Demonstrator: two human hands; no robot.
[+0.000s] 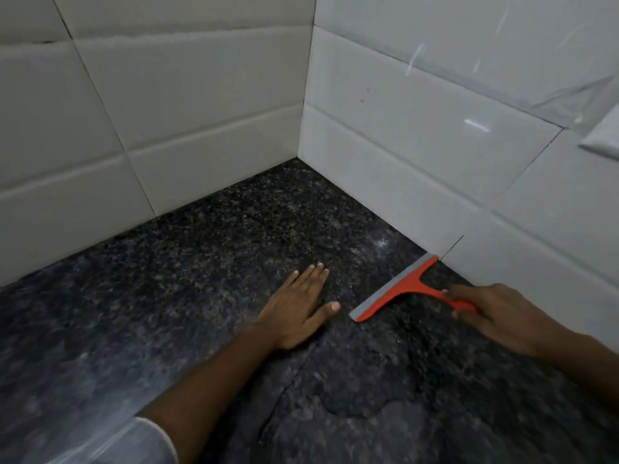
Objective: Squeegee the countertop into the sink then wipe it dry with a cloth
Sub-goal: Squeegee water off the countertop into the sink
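Note:
An orange squeegee [398,289] with a grey blade lies blade-down on the dark speckled granite countertop [207,249], its far end touching the right tiled wall. My right hand [495,316] grips its orange handle. My left hand [301,306] rests flat on the counter, fingers together and palm down, just left of the blade. A film of water with a curved edge shows on the stone below the squeegee [368,390]. No sink and no cloth are in view.
White tiled walls [187,105] meet in a corner at the back of the counter. A white ledge [603,135] juts from the right wall at the frame edge. A white sleeve [150,437] shows at the bottom.

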